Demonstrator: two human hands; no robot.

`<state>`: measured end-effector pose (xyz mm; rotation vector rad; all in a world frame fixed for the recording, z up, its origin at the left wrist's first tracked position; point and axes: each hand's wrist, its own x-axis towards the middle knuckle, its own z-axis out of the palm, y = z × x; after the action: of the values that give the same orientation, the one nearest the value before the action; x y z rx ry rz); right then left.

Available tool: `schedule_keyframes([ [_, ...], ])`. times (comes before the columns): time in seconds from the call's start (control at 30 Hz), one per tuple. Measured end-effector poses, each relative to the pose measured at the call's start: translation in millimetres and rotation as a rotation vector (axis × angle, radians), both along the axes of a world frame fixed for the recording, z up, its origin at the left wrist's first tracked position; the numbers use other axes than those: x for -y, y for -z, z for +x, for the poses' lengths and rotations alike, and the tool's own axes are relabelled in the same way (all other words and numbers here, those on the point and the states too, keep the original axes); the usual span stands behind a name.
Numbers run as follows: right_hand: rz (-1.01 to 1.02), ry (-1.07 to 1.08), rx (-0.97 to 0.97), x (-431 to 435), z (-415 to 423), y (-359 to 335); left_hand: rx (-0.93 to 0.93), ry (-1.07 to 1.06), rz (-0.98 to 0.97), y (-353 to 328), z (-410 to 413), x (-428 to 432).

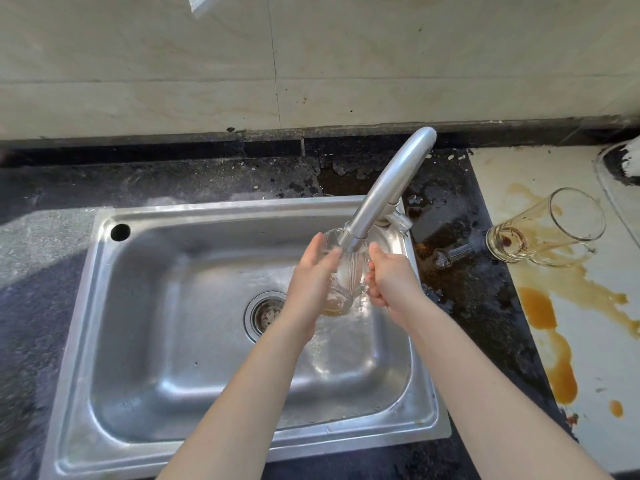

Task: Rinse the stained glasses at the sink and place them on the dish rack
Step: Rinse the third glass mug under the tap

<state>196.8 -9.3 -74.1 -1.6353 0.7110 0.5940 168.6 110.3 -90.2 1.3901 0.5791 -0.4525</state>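
Note:
A clear glass mug (344,278) is held upright under the running tap (384,188), over the right part of the steel sink (145,306). Brownish liquid shows at its bottom. My left hand (313,271) cups its left side with the fingers spread along the wall. My right hand (388,277) grips the handle on its right side. Water falls from the spout into the mug. A second tall glass (543,230) lies on its side on the white surface at the right, its rim toward the back right, with brown stains inside.
Brown spilled liquid (550,323) runs over the white surface (602,358) to the right of the sink. The dark stone counter (173,178) surrounds the sink. The drain (265,315) sits mid-basin. A tiled wall (311,64) rises behind. No dish rack is in view.

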Motion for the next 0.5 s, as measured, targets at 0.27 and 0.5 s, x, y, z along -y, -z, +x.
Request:
schedule_keyframes([
  [0.27, -0.16, -0.174, 0.124, -5.3, -4.0, -13.1, -0.13, 0.177, 0.274, -11.2, 30.2, -0.8],
  [0.5, 0.068, -0.112, -0.039, -4.8, 26.1, -27.6, -0.184, -0.097, -0.542, -16.8, 13.5, -15.3],
])
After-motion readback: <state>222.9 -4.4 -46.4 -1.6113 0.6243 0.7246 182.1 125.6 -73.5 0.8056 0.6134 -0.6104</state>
